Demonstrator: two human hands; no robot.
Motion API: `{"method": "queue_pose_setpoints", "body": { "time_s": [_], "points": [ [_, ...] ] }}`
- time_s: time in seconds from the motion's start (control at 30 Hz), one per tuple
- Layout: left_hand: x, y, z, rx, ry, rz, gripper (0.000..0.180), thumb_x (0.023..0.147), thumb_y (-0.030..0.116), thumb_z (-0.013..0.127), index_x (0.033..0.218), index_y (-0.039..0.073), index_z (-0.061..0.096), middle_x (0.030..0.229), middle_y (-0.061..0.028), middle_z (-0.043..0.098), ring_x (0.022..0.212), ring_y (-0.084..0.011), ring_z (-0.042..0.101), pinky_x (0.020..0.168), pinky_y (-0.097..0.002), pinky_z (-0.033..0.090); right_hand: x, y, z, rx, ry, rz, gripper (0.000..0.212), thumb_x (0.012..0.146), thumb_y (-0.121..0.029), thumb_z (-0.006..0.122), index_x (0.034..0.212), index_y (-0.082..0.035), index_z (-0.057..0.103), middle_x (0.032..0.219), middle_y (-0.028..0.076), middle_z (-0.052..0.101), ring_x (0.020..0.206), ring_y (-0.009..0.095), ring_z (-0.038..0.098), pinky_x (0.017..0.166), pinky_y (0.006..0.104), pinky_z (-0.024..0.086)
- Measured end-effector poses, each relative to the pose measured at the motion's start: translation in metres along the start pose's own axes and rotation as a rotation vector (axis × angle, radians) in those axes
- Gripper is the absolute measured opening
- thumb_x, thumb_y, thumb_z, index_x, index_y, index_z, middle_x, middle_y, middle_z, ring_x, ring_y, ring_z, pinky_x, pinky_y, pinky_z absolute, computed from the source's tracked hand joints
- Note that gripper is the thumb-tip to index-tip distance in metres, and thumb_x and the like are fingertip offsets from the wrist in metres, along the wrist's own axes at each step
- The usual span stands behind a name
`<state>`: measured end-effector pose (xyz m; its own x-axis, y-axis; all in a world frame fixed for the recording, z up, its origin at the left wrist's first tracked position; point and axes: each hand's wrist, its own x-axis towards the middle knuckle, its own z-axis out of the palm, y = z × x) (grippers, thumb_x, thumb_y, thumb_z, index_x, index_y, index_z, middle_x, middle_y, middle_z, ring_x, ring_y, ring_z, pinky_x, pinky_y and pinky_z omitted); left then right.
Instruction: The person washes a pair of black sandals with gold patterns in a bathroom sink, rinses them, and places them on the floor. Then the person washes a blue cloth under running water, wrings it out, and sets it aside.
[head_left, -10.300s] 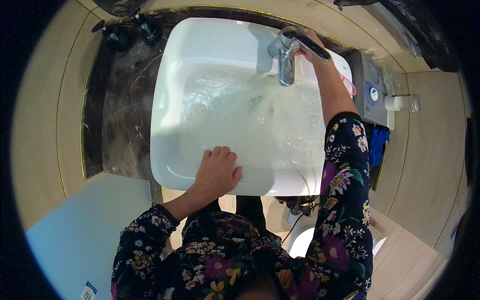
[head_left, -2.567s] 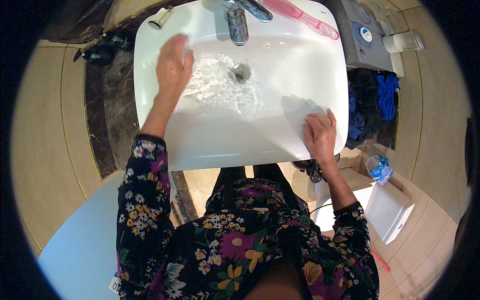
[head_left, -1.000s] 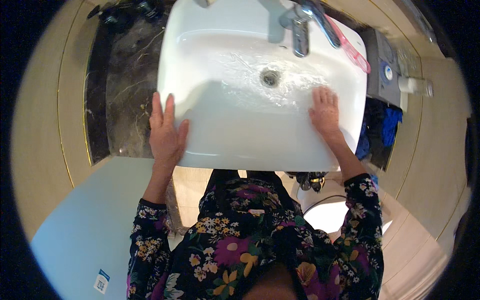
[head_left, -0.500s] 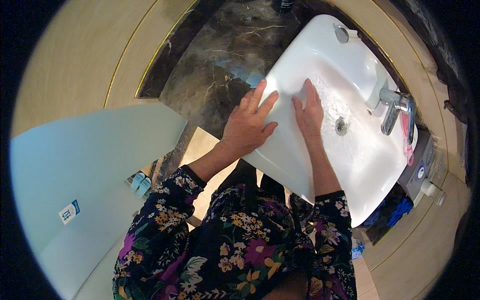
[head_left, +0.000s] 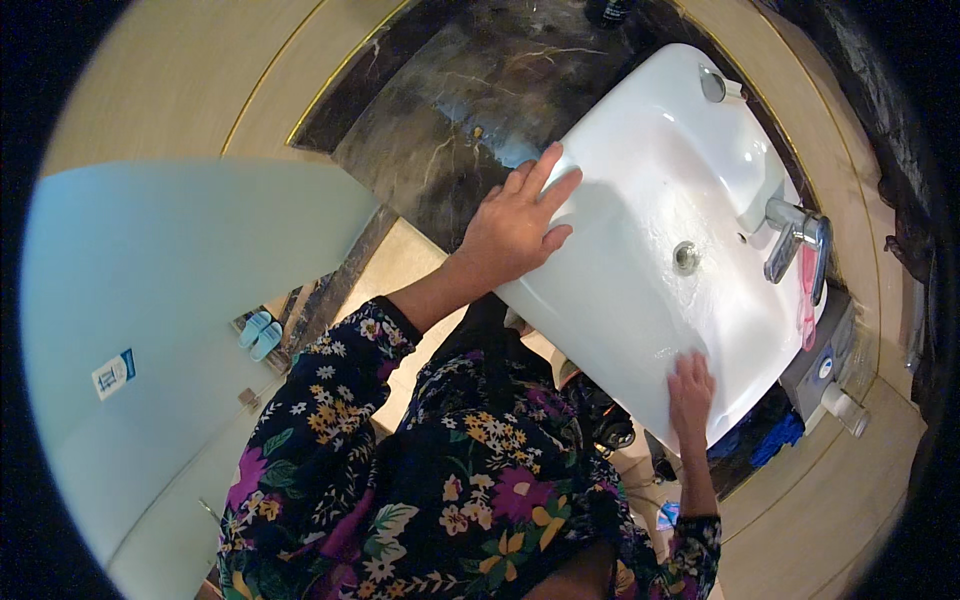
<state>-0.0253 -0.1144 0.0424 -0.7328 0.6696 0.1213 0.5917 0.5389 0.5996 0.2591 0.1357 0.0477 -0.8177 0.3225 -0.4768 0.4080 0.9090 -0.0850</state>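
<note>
A white ceramic washbasin (head_left: 610, 270) stands before me, wet inside, with a round metal drain (head_left: 686, 257) in its floor. My left hand (head_left: 515, 225) rests at the basin's left rim, fingers spread, holding nothing. Inside the basin, near its front right end, my right hand (head_left: 691, 395) lies against the wet surface; its fingers are extended and a little blurred. On the right-hand ledge stands a chrome faucet (head_left: 795, 235). A pink strap-like item (head_left: 808, 300) hangs by it.
Dark marble counter (head_left: 430, 130) adjoins the basin on the left. A small glass (head_left: 722, 87) sits on the far ledge. Right of the basin are a grey box (head_left: 815, 365) and a clear cup (head_left: 846, 410). A frosted panel (head_left: 180, 280) and light-blue slippers (head_left: 260, 336) are at left.
My right hand has swept from the basin's far left part toward its near right end. The left hand stays at the rim. The view has shifted slightly.
</note>
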Motion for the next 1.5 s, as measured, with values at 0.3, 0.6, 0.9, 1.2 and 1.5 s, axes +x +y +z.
{"method": "queue_pose_setpoints", "body": {
  "time_s": [0.3,0.6,0.9,1.2,1.5],
  "points": [
    [0.016,-0.033,-0.016,0.121,-0.034,0.027,0.055,0.077,0.023,0.056,0.126,0.011,0.035,0.134,-0.0166,0.026,0.104,-0.037,0.044,0.087,-0.0403,0.04,-0.024,-0.005,0.032,0.149,0.405,0.002,0.029,0.085,-0.022,0.046,0.104,-0.002,0.056,0.114,0.013,0.052,0.113,0.028,0.043,0.101,0.0466,0.017],
    [0.042,-0.081,0.007,-0.467,0.06,-0.109,0.054,0.086,0.035,0.043,0.131,0.009,0.027,0.132,-0.0142,0.032,0.116,-0.029,0.039,0.092,-0.0327,0.036,-0.008,-0.015,0.03,0.232,0.499,0.043,0.027,0.083,-0.024,0.048,0.091,-0.001,0.059,0.103,0.014,0.057,0.104,0.029,0.049,0.1,0.0448,0.021],
    [0.056,-0.145,0.054,-0.262,0.168,0.017,0.038,0.089,0.023,0.035,0.121,0.005,0.043,0.124,-0.0115,0.045,0.118,-0.023,0.038,0.099,-0.0322,0.026,-0.015,-0.001,0.033,0.239,0.526,-0.006,0.022,0.081,-0.02,0.05,0.09,-0.002,0.06,0.1,0.013,0.058,0.099,0.029,0.052,0.099,0.0445,0.024],
    [0.032,-0.136,0.037,0.418,0.102,-0.059,0.055,0.084,0.044,0.039,0.131,0.017,0.029,0.139,-0.0067,0.021,0.129,-0.0269,0.014,0.102,-0.0486,0.013,-0.022,0.011,0.032,0.291,0.527,0.023,0.023,0.082,-0.016,0.047,0.092,0.0,0.06,0.1,0.014,0.059,0.098,0.028,0.053,0.1,0.0435,0.024],
    [-0.035,-0.167,0.003,0.54,0.218,-0.348,0.062,0.08,0.045,0.047,0.13,0.012,0.031,0.137,-0.0102,0.024,0.127,-0.0305,0.018,0.1,-0.0484,0.016,-0.027,0.001,0.029,0.323,0.56,-0.001,0.019,0.081,-0.012,0.048,0.088,0.001,0.06,0.098,0.014,0.059,0.097,0.03,0.054,0.098,0.046,0.026]
  ]
}}
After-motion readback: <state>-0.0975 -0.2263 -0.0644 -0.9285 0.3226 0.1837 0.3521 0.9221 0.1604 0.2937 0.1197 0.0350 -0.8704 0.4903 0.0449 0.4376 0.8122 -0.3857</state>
